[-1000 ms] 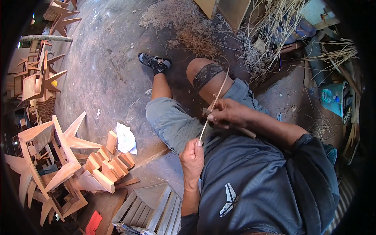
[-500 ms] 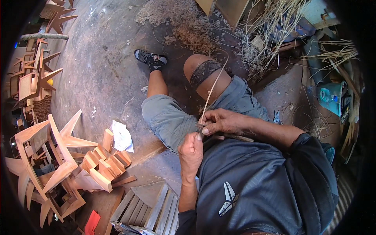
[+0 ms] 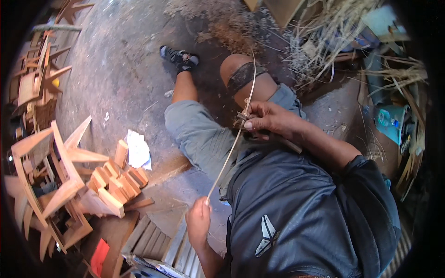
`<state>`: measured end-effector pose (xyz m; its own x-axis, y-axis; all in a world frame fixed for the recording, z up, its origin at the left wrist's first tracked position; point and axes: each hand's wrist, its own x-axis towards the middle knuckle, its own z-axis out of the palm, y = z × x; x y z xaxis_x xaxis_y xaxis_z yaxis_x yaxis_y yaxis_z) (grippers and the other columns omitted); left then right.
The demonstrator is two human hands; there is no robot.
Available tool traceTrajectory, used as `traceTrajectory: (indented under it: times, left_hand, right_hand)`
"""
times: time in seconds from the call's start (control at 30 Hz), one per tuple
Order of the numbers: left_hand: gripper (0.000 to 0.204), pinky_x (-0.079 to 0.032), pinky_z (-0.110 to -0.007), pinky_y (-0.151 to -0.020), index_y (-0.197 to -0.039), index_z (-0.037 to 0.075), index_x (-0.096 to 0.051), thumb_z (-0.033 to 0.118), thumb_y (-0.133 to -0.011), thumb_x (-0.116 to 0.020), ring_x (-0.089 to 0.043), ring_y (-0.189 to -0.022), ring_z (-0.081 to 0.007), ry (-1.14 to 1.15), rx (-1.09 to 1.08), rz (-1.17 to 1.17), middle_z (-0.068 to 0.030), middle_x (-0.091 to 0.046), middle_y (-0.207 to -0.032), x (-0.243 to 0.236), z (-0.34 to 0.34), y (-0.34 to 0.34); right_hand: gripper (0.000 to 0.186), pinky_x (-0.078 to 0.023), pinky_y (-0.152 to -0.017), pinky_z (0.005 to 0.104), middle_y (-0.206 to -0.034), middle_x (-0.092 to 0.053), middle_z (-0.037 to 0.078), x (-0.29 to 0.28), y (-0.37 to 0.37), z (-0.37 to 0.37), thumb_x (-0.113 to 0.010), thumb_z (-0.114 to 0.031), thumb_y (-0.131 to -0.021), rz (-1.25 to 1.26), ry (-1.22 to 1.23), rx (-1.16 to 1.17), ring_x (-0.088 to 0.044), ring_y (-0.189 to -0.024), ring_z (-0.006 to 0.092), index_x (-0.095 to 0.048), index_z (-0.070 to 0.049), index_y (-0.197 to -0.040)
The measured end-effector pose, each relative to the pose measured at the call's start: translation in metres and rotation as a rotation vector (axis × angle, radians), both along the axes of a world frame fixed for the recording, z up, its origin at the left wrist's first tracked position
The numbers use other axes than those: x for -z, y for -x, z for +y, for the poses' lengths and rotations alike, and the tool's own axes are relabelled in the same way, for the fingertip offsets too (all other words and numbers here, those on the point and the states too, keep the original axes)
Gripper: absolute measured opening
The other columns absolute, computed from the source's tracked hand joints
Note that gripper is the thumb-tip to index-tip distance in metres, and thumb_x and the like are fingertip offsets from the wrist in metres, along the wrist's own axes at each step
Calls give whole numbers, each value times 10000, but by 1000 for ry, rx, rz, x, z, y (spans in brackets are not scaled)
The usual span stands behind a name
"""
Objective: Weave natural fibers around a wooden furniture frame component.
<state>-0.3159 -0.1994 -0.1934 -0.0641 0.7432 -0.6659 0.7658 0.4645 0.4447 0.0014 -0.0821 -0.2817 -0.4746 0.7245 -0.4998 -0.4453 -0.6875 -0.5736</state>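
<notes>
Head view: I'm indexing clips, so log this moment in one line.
left hand: closed on pale strip | right hand: holds small tool at strip | strip: straight between hands, curved beyond

Across our view we see a grey, stained, concrete-like floor (image 3: 116,69). At twelve o'clock we find a fluffy brown heap of fine shavings (image 3: 227,34) lying on it, and between one and two o'clock a loose tangle of pale, thin fibre strips (image 3: 320,55). At nine o'clock we have a creased white paper sheet (image 3: 138,150); just past eight, a pile of light-brown rectangular wooden blocks (image 3: 121,185), though we cannot tell whether it touches the floor directly
</notes>
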Motion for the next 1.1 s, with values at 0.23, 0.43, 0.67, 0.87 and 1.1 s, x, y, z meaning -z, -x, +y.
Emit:
traceTrajectory:
  times: [0.23, 0.43, 0.67, 0.87, 1.1]
  left_hand:
    - [309, -448, -359, -833, -1133, -12, -507, 206, -915, -511, -589, -958, -305, -403, 30, -413, -195, -590, -1030, 45, 68, -96]
    - [161, -461, -320, -607, -896, 9, -539, 166, -919, -512, -592, -649, -234, -360, -13, -437, -128, -585, -734, 53, 77, -124]
    - [123, -407, -265, -551, -911, 0, -575, 112, -907, -524, -487, -595, -124, -279, -68, -414, -45, -525, -665, 35, 44, -94]
    - [116, -368, -219, -538, -906, -4, -582, 100, -902, -531, -431, -604, -60, -305, -193, -497, 21, -492, -661, 48, 56, -106]
    - [154, -345, -186, -528, -898, 14, -587, 154, -914, -524, -419, -579, -34, -353, -27, -436, 33, -487, -659, 45, 55, -96]
  right_hand:
    - [216, -352, -437, 194, -731, -517, 0, -12, 30, -10, -660, -127, -817, 40, -104, -124, -455, -542, 61, -501, -58, -947]
    - [239, -358, -447, 194, -729, -518, 8, -23, 22, -8, -671, -136, -804, 121, -42, -128, -454, -552, 67, -515, -40, -958]
    - [251, -349, -414, 189, -769, -543, 44, -8, -9, 12, -675, -157, -794, 47, -46, 4, -459, -509, 80, -509, -39, -941]
    - [368, -354, -432, 188, -732, -554, 23, -27, 18, -10, -726, -180, -769, 75, -49, -259, -470, -513, 71, -494, -23, -1007]
    - [281, -361, -431, 195, -758, -543, 32, -10, 29, -15, -706, -160, -786, 186, 17, -164, -472, -512, 84, -520, -24, -947]
